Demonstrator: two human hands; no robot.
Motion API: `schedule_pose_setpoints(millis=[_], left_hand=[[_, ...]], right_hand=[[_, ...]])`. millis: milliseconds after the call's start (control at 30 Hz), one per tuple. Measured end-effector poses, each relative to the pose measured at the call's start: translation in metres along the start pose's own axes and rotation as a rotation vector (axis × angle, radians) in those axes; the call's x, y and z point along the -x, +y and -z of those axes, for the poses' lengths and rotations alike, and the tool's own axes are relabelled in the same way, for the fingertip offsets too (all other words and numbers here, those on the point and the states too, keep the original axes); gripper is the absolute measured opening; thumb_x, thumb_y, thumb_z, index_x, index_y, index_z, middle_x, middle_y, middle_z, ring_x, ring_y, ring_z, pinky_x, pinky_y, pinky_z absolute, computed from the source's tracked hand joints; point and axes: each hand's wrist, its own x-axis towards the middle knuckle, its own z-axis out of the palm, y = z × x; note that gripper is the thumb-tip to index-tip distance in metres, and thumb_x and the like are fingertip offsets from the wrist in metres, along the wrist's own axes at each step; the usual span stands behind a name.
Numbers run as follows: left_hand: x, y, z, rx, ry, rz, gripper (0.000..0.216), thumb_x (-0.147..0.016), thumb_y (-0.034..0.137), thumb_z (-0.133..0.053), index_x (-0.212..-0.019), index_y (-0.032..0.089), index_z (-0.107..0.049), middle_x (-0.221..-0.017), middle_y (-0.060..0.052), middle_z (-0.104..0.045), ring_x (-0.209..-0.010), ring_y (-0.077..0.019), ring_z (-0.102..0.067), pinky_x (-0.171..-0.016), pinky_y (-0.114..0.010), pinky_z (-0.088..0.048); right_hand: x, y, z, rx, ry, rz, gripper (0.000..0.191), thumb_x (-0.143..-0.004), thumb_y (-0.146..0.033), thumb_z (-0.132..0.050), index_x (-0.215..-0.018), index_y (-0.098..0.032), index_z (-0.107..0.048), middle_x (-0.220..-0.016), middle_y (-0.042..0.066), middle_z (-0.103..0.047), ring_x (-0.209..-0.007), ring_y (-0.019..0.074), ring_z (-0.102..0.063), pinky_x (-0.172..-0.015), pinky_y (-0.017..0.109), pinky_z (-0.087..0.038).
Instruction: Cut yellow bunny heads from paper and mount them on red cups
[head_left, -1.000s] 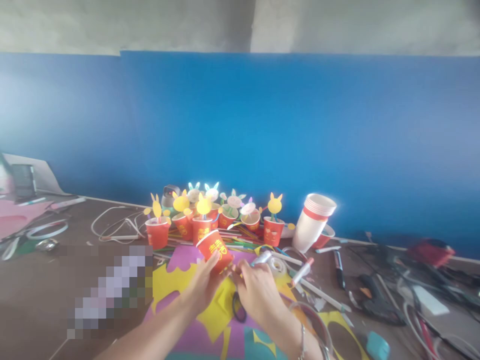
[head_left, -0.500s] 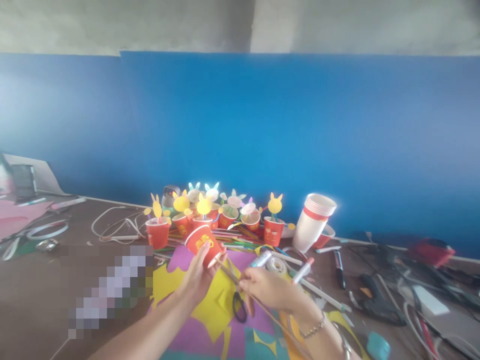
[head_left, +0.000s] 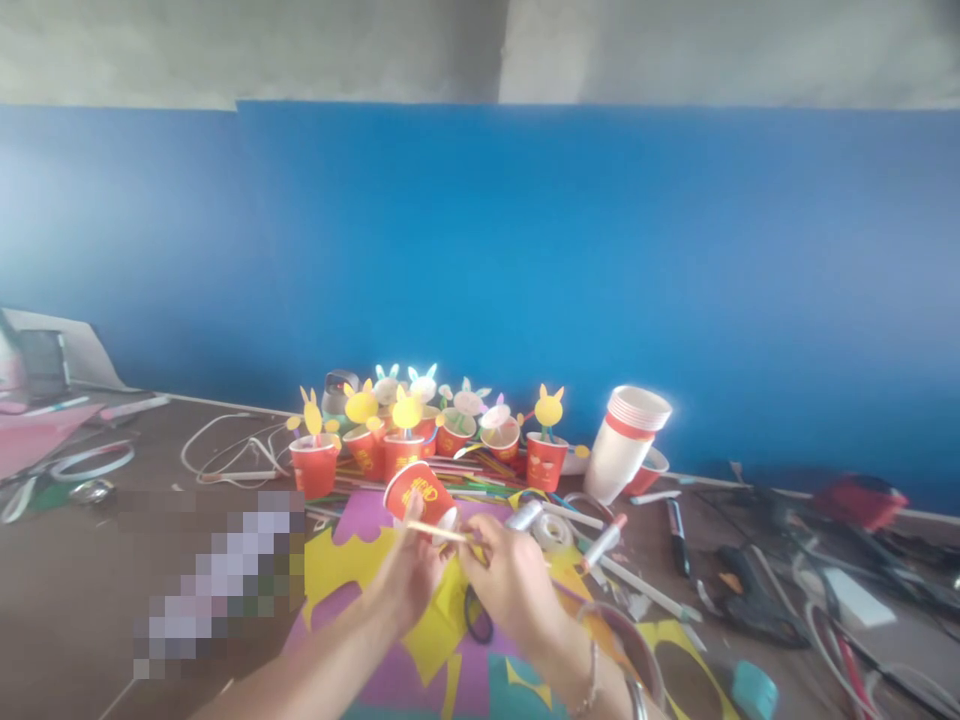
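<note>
My left hand (head_left: 416,575) is closed around a red paper cup (head_left: 420,495) with yellow lettering, tilted with its mouth up and to the left. A thin pale tan stick (head_left: 431,530) lies across the cup's lower end, between the two hands. My right hand (head_left: 514,580) pinches that stick near its right end, close beside the cup. Beneath the hands, black-handled scissors (head_left: 478,615) rest on yellow paper (head_left: 431,640), their blades hidden. A brownish curved strip (head_left: 630,640) arcs by my right wrist; whether it joins the stick, I cannot tell.
Red cups with paper rabbit figures (head_left: 544,460) stand in a row by the blue partition (head_left: 480,250). Stacked white cups (head_left: 626,445) lean to their right. Colored sticks, tape (head_left: 553,532), markers (head_left: 604,543), a glue gun (head_left: 757,600) and cables lie around.
The cup has shifted slightly right and the hands are closer together. The stick, which ran from the cup's base toward the lower right, now lies nearly level across the cup's lower end.
</note>
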Motion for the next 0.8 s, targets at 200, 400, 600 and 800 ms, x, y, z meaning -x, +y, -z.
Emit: schedule_pose_setpoints(millis=[200, 400, 600, 800], left_hand=[[0.010, -0.005, -0.009, -0.023, -0.090, 0.102, 0.037, -0.074, 0.050, -0.068, -0.075, 0.013, -0.067, -0.074, -0.005, -0.070, -0.079, -0.0193, -0.064, -0.087, -0.030, -0.045], [0.013, -0.008, -0.010, -0.012, -0.099, 0.059, 0.032, -0.064, 0.043, -0.079, -0.078, 0.016, -0.069, -0.081, -0.005, -0.072, -0.094, -0.0237, -0.063, -0.093, -0.033, -0.041], [0.015, -0.008, -0.011, -0.118, -0.135, -0.059, 0.037, -0.067, 0.040, -0.078, -0.093, 0.015, -0.069, -0.091, -0.007, -0.071, -0.099, -0.0261, -0.061, -0.092, -0.036, -0.042], [0.015, -0.006, -0.010, -0.147, -0.207, -0.182, 0.043, -0.064, 0.031, -0.081, -0.101, 0.018, -0.066, -0.087, -0.004, -0.070, -0.084, -0.0201, -0.064, -0.081, -0.030, -0.046]], right_hand=[[0.010, 0.003, -0.014, 0.150, 0.170, 0.129, 0.014, -0.077, -0.010, -0.053, -0.080, -0.020, -0.063, -0.070, 0.002, -0.069, -0.066, 0.0182, -0.064, -0.059, 0.024, -0.038], [0.008, 0.002, -0.007, 0.051, 0.094, -0.015, 0.014, -0.077, -0.012, -0.052, -0.080, -0.019, -0.063, -0.078, 0.005, -0.071, -0.073, 0.0201, -0.066, -0.065, 0.025, -0.041], [0.005, -0.006, -0.006, -0.321, 0.125, -0.236, 0.015, -0.077, -0.025, -0.054, -0.063, -0.020, -0.055, -0.056, -0.001, -0.057, -0.051, 0.0139, -0.048, -0.049, 0.024, -0.034], [0.000, -0.010, -0.004, -0.924, 0.060, -0.285, 0.011, -0.071, -0.027, -0.059, -0.069, -0.017, -0.057, -0.062, -0.001, -0.055, -0.055, 0.0113, -0.043, -0.053, 0.023, -0.035]])
